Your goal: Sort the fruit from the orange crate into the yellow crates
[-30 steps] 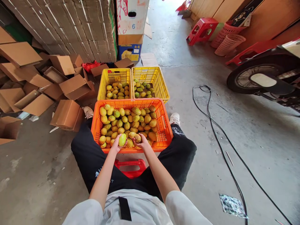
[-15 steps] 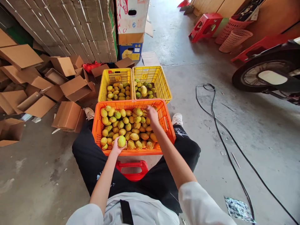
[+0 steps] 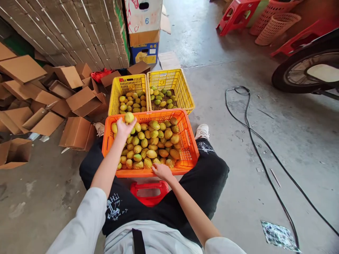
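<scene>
Concrete warehouse floor (image 3: 238,148), grey and scuffed, is stretching out under me; flattened and open cardboard boxes (image 3: 76,132) are lying to my left, a black cable (image 3: 254,141) is trailing to my right.

Orange crate (image 3: 189,148): sitting between my knees, holding a deep heap of yellow-green fruit (image 3: 153,144), far from emptied.

Left yellow crate (image 3: 116,91): standing just beyond the orange one, holding one loose layer of yellower fruit.

Right yellow crate (image 3: 182,88): beside it, holding fewer, greener pieces.

Left hand (image 3: 122,127): I am lifting it over the orange crate's far left corner, fingers closed around one yellow-green fruit (image 3: 129,117), near the left yellow crate.

Right hand (image 3: 162,170): I am resting it at the orange crate's near rim, fingers curled onto the fruit there; whether they are gripping one, I cannot tell.

Judgement: sorting is looking early, most of the fruit remaining unsorted.
</scene>
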